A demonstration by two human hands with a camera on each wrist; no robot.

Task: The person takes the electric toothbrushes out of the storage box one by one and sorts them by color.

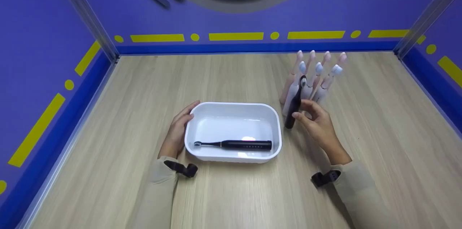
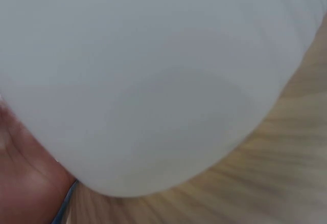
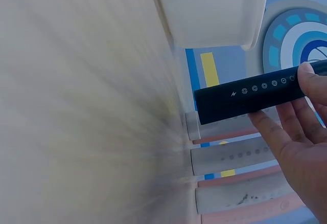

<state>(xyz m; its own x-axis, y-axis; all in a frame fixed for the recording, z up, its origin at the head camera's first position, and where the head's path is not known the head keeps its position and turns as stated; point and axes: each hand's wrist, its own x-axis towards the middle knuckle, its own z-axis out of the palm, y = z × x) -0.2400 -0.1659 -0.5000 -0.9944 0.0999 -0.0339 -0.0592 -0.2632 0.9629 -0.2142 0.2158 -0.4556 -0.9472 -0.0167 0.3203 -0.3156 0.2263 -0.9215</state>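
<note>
White rectangular plastic tub [image 1: 276, 117], glossy; a black electric toothbrush [image 1: 234, 145] inside, another black electric toothbrush [image 1: 295, 104] with white icons; pale pink and white toothbrushes [image 1: 317, 77]; light wood-grain tabletop [image 1: 231, 193]; purple walls [image 1: 36, 41] with yellow dashes.

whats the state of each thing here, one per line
white tub: upright on the table, holds one toothbrush
black toothbrush in tub: lying flat, head to the left
second black toothbrush: tilted, gripped
left hand: resting against the tub's side
right hand: gripping the second black toothbrush
pale toothbrushes: standing in a cluster
</note>
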